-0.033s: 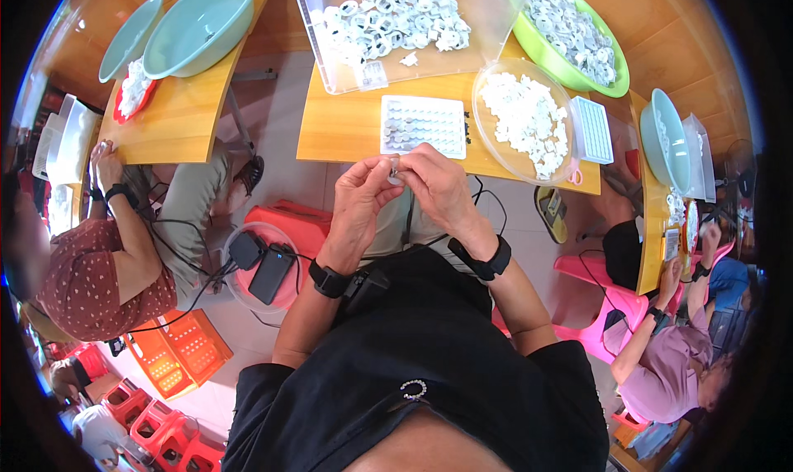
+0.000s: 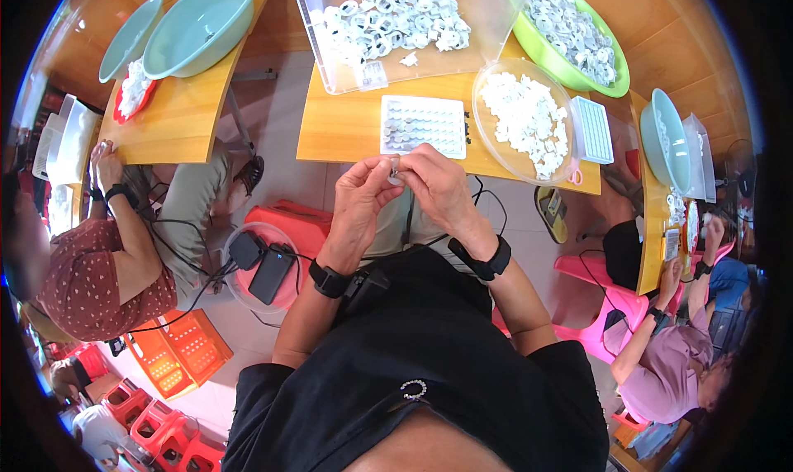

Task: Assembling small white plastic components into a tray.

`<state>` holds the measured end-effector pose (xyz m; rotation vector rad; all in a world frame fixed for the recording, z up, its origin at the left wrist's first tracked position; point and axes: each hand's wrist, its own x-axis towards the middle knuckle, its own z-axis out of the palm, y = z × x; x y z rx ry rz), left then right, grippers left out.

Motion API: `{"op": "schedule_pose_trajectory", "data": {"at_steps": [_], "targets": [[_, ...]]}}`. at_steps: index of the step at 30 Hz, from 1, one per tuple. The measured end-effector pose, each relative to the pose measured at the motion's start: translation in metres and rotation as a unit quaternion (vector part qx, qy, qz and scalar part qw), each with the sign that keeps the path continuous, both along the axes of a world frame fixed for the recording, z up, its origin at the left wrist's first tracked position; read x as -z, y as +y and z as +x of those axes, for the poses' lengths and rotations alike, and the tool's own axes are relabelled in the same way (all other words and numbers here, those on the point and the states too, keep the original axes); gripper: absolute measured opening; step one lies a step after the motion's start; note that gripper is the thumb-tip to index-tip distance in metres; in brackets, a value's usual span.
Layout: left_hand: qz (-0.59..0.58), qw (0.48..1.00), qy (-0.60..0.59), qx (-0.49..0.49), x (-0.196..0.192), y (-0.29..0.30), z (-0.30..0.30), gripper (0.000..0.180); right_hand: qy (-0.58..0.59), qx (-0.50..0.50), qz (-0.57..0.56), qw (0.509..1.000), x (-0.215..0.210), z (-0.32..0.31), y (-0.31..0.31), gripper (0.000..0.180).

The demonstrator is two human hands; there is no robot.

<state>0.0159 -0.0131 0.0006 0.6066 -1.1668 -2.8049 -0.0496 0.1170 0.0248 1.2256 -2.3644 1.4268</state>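
Observation:
My left hand and my right hand meet just off the table's near edge. Between their fingertips they pinch a small white-and-metallic part; the fingers cover much of it, so its exact kind does not show. Right beyond my hands lies a white tray with rows of slots, some holding small greyish pieces. To its right, a round clear tub holds a heap of small white plastic parts. Farther back stands a clear plastic box with many white round parts with dark centres.
A green basin of similar parts stands at the back right, near a pale blue gridded tray and pink scissors. Left of me, a tub holds black devices with cables. Co-workers sit at tables on both sides.

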Motion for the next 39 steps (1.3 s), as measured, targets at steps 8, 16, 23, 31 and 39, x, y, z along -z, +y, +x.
{"op": "schedule_pose_trajectory", "data": {"at_steps": [8,16,23,31,39], "targets": [[-0.014,1.000,0.008,0.017,0.003,0.003,-0.001,0.016,-0.066,0.004,-0.023,0.998,0.011,-0.001,0.006,0.012],[-0.061,0.998,0.022,0.025,0.002,0.010,-0.002,0.018,-0.036,0.006,-0.018,0.999,0.012,-0.003,0.014,0.012],[-0.103,0.994,0.036,0.031,-0.007,0.011,-0.003,0.020,-0.232,0.057,-0.102,0.966,0.005,0.005,0.007,0.011],[-0.086,0.992,0.023,0.089,-0.004,0.015,0.000,0.019,-0.412,0.023,-0.209,0.887,0.018,0.009,0.020,0.009],[-0.032,0.998,0.018,0.055,-0.004,0.015,0.000,0.020,-0.092,0.219,-0.022,0.971,-0.003,-0.044,0.065,0.003]]}}
